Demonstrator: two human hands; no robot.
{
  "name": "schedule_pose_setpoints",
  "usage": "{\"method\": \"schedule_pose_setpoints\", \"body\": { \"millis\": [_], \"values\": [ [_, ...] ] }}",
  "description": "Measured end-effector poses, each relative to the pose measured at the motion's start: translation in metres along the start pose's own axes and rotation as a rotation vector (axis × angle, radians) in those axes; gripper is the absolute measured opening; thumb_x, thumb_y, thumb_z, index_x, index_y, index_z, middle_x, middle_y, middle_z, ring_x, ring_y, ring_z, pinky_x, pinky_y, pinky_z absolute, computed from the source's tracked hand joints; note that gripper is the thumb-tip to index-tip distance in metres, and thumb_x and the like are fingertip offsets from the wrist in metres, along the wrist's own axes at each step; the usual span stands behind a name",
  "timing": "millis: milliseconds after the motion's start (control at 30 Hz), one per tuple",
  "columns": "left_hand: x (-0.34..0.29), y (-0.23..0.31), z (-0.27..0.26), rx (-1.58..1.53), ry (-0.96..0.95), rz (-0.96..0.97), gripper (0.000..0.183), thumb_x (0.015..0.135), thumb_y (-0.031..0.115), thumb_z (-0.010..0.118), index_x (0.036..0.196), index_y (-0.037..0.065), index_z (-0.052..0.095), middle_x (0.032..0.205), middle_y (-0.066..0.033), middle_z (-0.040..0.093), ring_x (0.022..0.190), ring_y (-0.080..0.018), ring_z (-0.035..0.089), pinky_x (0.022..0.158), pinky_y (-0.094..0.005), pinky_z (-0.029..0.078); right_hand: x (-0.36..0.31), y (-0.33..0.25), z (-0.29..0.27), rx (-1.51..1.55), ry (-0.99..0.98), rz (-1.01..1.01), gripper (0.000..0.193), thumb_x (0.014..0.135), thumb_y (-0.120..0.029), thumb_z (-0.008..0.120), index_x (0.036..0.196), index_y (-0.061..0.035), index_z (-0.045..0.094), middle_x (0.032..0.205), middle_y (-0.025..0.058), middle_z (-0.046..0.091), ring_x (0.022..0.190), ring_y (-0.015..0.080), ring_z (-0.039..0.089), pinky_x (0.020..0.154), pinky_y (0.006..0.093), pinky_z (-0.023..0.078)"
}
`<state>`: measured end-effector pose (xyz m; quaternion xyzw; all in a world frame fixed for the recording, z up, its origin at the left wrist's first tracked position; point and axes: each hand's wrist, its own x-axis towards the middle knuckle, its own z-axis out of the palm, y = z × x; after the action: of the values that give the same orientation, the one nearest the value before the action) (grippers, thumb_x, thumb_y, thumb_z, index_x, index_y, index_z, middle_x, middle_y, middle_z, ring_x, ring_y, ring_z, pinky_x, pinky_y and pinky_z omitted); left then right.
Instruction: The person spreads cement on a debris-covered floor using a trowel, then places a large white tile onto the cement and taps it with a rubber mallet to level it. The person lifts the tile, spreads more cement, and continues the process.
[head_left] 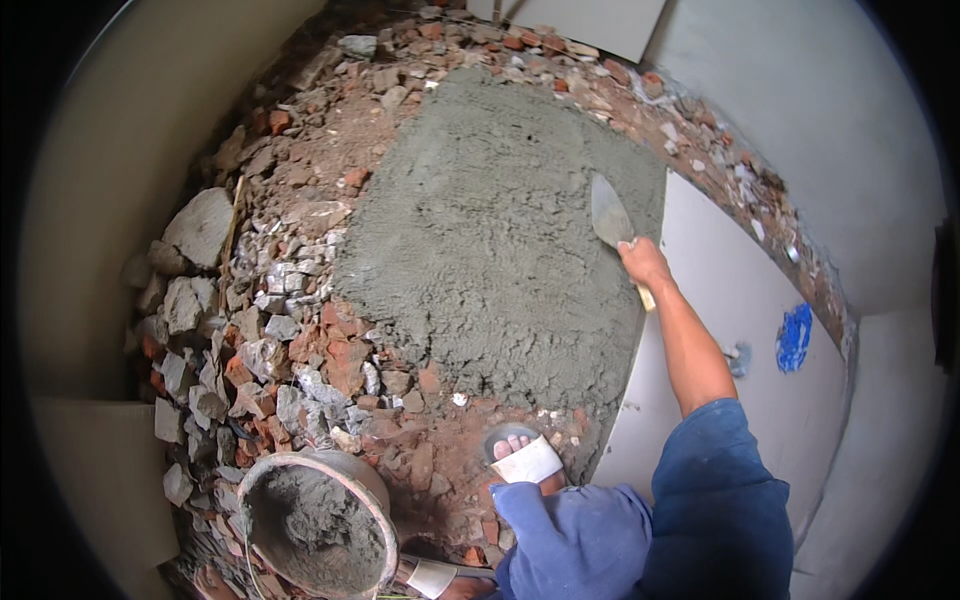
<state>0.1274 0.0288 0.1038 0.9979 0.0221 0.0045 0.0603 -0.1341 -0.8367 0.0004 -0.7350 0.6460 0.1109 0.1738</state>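
Note:
My right hand [645,262] is closed around the pale handle of a trowel [610,212]. The pointed metal blade lies on or just over the right part of a spread bed of wet grey mortar [500,220], angled toward the far side. Along the mortar's right edge sits a large pale tile [740,270], and my right forearm reaches across it. I do not make out my left hand. A bit of bare skin at the lower left edge could be a hand or a foot.
A bucket [375,480] of wet mortar stands at the lower left. Broken bricks and stone chunks [290,330] border the mortar's left and far sides. A crumpled blue thing [793,338] lies on the tile. A sandalled foot [528,458] rests by the near edge. Walls rise on both sides.

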Motion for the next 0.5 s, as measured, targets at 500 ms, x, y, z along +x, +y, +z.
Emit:
{"method": "schedule_pose_setpoints", "body": {
  "millis": [500],
  "values": [
    [0.026,0.012,-0.002,0.102,0.145,0.335,0.029,0.092,0.018,0.058,0.094,-0.010,0.067,0.090,-0.0293,0.065,0.081,-0.0412,0.062,0.078,-0.0447,0.049,-0.022,0.051,0.000,0.019,-0.026,-0.118,0.046,0.089,-0.038,0.047,0.104,0.0019,0.064,0.107,0.0276,0.063,0.104,0.0429,0.060,0.089,0.0485,0.047]
  ]
}}
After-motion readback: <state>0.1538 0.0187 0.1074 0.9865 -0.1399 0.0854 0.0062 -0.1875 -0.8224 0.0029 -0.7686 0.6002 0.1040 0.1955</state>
